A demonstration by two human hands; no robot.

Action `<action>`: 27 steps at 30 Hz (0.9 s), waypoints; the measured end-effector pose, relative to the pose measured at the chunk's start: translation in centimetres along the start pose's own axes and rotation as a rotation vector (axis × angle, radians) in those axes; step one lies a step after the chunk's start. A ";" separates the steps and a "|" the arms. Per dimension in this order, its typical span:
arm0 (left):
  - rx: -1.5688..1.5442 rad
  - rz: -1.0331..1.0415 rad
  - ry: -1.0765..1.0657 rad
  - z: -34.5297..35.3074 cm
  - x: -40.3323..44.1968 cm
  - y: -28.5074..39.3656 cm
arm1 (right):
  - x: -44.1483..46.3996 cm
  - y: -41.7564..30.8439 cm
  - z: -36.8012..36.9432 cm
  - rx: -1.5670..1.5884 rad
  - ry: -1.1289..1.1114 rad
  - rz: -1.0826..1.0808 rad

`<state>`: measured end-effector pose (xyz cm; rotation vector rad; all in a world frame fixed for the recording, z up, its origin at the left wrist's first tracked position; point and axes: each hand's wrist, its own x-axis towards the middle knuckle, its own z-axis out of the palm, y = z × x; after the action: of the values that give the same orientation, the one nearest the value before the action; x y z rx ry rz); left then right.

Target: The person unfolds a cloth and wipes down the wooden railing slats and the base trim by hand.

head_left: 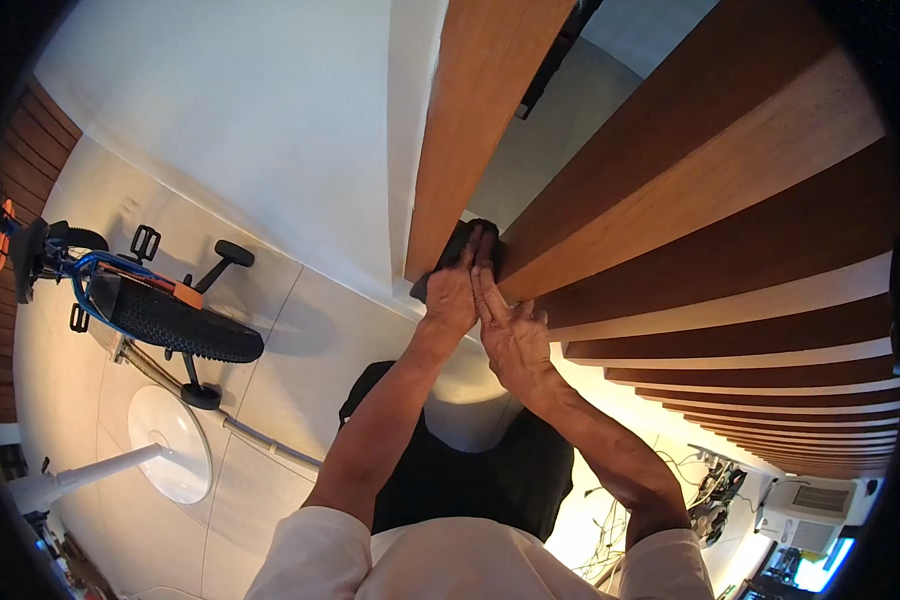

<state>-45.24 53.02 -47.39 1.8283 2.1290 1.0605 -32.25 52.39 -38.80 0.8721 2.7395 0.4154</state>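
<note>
A dark cloth (482,228) is bunched in the gap between two upright wooden slats, low near the floor. My left hand (452,298) lies on it with fingers stretched forward, pressing it against the wood. Beside it, my right hand (518,348) has its front fingers extended onto the cloth and its other fingers curled. The hands touch at the fingers. To the left rises a wooden post (480,110), and to the right a broad wooden slat (660,190). The cloth's underside is hidden.
A child's bicycle with training wheels (185,318) stands on the tiled floor at left, near a round white stand base (170,445). A metal pipe (260,437) lies beside them. Tangled cables (610,525) and a white appliance (808,512) are at lower right. A white wall (260,120) borders the post.
</note>
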 end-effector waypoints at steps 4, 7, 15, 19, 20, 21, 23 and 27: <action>0.005 0.147 0.058 1.2 -1.9 -1.7 | -0.5 -0.1 -0.2 -0.013 0.042 0.024; 0.020 0.116 0.024 0.6 -0.3 -1.1 | -0.3 -0.2 -0.6 -0.007 0.035 0.019; 0.040 0.114 0.015 0.1 -0.5 -1.1 | -0.3 -0.3 -0.8 0.008 0.052 0.015; 0.136 0.036 0.072 1.6 0.6 -1.0 | 0.3 -0.4 -1.8 0.044 -0.012 0.034; 0.131 0.043 0.060 1.1 0.2 -0.8 | -0.1 -0.4 -2.0 0.047 0.001 0.046; 0.062 0.071 0.000 -0.2 -0.2 -0.6 | -0.7 -0.1 -1.6 0.048 -0.006 0.058; 0.006 0.110 -0.045 -2.2 -0.9 -0.7 | -1.0 0.8 -0.8 0.375 0.212 -0.023; -0.294 -0.096 -0.305 -5.7 -6.5 0.6 | -4.9 0.3 0.0 0.963 0.408 0.261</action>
<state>-46.11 44.75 -44.92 1.6154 1.7634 0.9433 -28.22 49.73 -38.08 1.4836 3.1799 -0.8732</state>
